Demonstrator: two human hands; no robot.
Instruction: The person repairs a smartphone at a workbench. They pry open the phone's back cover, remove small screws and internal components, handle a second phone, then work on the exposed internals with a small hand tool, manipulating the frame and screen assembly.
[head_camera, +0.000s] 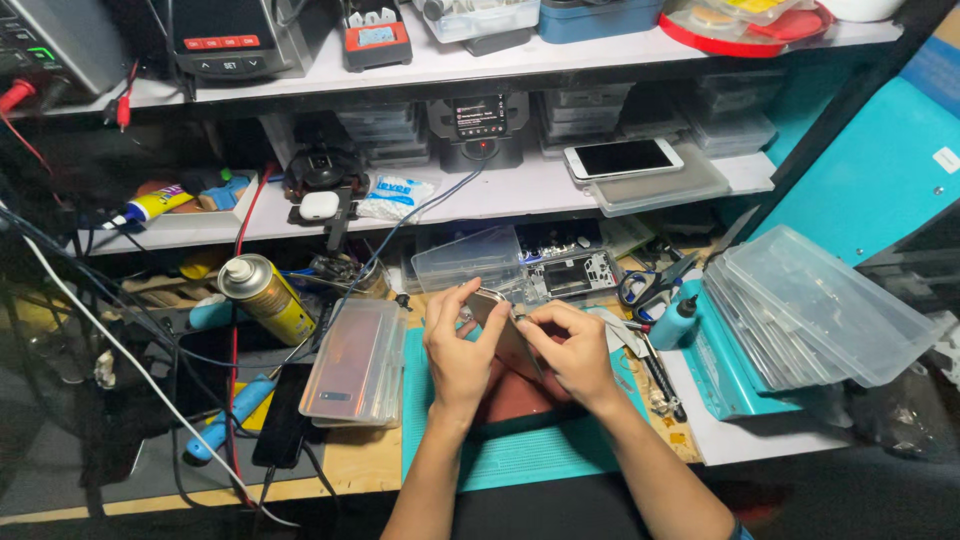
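Teal ribbed mat (520, 455), both hands gripping glossy slab phone (500, 325)

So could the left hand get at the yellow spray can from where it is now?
Probably yes: the left hand is busy holding the phone, but the spray can lies to its left with only the stack of phones between, low enough to pass over.

**A crowded repair bench**

A yellow spray can (265, 298) lies tilted beside a stack of clear phone cases (355, 362). A blue-handled tool (228, 418) rests by the cables. On the shelf sit a white phone (622, 157) and white earbud case (319, 205). Clear plastic lids (810, 310) are stacked at right, near a small blue bottle (675, 323).
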